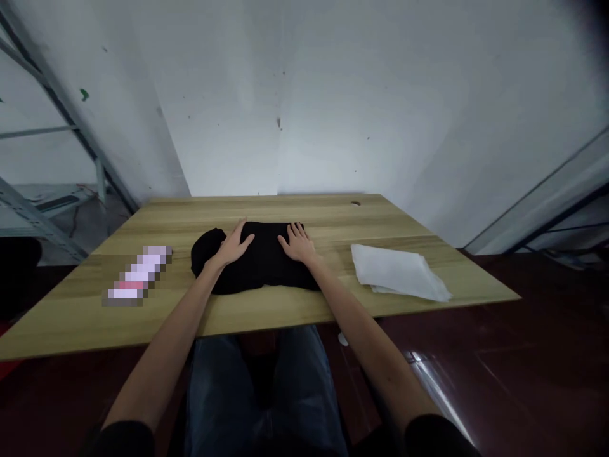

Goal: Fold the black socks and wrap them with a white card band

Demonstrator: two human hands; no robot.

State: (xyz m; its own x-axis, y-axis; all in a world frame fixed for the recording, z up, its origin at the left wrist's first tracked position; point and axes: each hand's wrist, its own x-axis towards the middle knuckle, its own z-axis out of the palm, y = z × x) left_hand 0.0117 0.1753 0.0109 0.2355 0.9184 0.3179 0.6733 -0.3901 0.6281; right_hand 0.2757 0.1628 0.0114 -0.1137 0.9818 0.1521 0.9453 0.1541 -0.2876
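A folded black garment (261, 263) lies on the wooden table in front of me, its exact kind not clear. At its left end the cloth bulges into a rounded, hood-like part. My left hand (233, 246) rests on the garment beside that bulge, fingers stretched out and thumb apart. Toward the garment's right end, my right hand (298, 244) lies flat on the cloth with its fingers spread. Neither hand grips anything.
A blurred-out phone-like object (143, 273) lies on the left of the table (304, 314). Thin white sheets or bags (397, 271) are stacked to the right. A white wall (333, 95) stands behind; metal shelving (76, 120) is at the left.
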